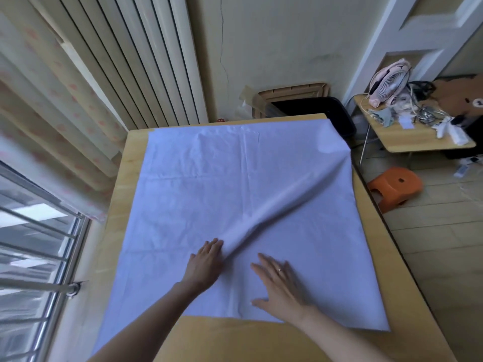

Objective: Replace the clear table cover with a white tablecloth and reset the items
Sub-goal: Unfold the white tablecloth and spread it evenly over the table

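Wooden table [261,343] by window. White tablecloth [196,184] spread on it, clear cover gone. Left hand [205,265], right hand [281,284] flat, fingers apart, flanking diagonal ridge [287,194]. Left: smoothing, items back.

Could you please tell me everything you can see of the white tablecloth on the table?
The white tablecloth is a thin, creased sheet, looking faintly bluish in this light, spread flat over most of the wooden table, with bare wood showing along the left, far and near edges. A raised diagonal fold runs from near the hands up to the far right corner, where the cloth droops over the table's edge. The left hand and right hand both press flat on it, open-palmed, on either side of that fold.
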